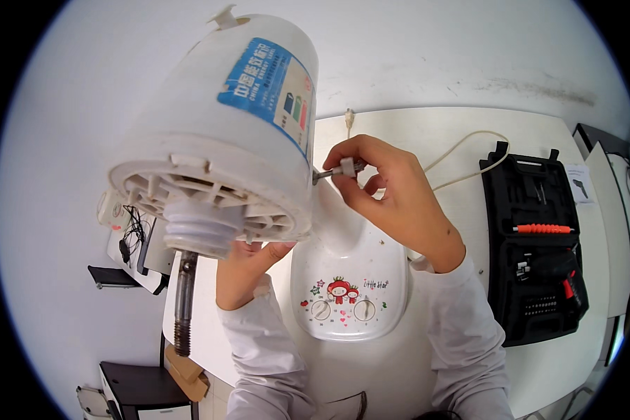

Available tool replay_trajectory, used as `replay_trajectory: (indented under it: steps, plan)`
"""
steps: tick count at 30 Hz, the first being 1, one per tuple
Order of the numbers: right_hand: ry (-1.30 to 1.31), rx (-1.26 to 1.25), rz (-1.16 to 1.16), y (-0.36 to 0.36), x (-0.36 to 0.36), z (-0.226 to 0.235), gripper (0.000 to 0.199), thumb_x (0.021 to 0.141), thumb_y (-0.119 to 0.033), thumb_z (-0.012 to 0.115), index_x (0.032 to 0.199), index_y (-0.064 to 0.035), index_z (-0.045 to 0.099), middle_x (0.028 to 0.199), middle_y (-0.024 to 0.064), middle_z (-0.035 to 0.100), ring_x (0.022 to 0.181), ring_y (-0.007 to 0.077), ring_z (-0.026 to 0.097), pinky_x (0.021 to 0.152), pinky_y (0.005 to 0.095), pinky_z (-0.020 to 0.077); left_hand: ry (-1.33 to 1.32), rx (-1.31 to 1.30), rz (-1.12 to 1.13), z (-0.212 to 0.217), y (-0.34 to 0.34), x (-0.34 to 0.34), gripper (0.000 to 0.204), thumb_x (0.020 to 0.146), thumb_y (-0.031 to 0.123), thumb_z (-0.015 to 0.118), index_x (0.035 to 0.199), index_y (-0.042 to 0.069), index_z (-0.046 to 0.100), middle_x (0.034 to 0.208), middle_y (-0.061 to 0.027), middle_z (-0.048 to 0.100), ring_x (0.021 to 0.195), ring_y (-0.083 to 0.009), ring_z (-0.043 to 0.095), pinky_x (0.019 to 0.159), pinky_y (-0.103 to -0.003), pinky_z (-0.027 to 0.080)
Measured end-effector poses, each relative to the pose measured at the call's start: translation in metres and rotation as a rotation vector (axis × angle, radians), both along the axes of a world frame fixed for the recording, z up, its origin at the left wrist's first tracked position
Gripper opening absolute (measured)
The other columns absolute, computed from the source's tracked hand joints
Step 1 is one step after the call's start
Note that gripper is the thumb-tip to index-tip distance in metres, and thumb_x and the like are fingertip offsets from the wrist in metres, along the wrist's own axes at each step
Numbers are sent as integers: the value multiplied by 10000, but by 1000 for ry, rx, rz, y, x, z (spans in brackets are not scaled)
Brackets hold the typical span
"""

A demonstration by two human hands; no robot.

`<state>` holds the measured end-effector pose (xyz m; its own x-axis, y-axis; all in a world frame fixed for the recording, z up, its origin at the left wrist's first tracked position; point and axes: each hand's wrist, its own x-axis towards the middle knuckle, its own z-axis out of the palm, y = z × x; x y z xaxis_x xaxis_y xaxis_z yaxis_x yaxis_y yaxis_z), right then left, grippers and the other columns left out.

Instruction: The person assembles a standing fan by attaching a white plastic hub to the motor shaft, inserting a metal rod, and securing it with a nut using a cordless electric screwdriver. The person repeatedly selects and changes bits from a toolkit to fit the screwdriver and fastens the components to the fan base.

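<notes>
A white fan motor housing (pixel 210 105) fills the upper left, tilted, with a blue label on its side. From its slotted front the bare metal shaft (pixel 183 301), threaded at the tip, points down. My left hand (pixel 248 273) grips the housing's lower edge from behind; most of its fingers are hidden. Closed in a pinch, my right hand (pixel 399 189) holds a small metal screw with a pale block-like head (pixel 346 166) against the housing's right side. Below stands the white fan base (pixel 350 280) with two round knobs and strawberry pictures, its neck rising behind the housing.
An open black tool case (pixel 493 259) lies on the right of the white table (pixel 539 133), with an orange flexible shaft (pixel 544 229) and a black-and-red power screwdriver (pixel 570 283) in it. A cream power cord (pixel 469 136) curls behind. A dark cabinet (pixel 143 385) stands lower left.
</notes>
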<state>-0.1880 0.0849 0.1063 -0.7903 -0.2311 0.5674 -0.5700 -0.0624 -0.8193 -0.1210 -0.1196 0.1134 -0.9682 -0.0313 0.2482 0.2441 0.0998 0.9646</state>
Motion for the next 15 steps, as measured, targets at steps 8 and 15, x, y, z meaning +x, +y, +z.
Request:
replay_trajectory:
  steps: [8,15]
  plan:
    - [-116,306,55,48,24,30,101,833,-56,550,928,-23,541,650,53,526,545,108,476,491,247,385,-185,-1065,138,58,9,62,290,774,235,705,985,37,677,822,-73,694,718,-190,657,697,-319,515]
    - [87,458,200,60,80,56,182,725,21,631,888,-56,611,790,30,601,561,114,540,475,209,425,210,-597,-116,41,64,62,229,819,167,668,978,11,618,778,-122,656,647,-271,631,568,-302,487]
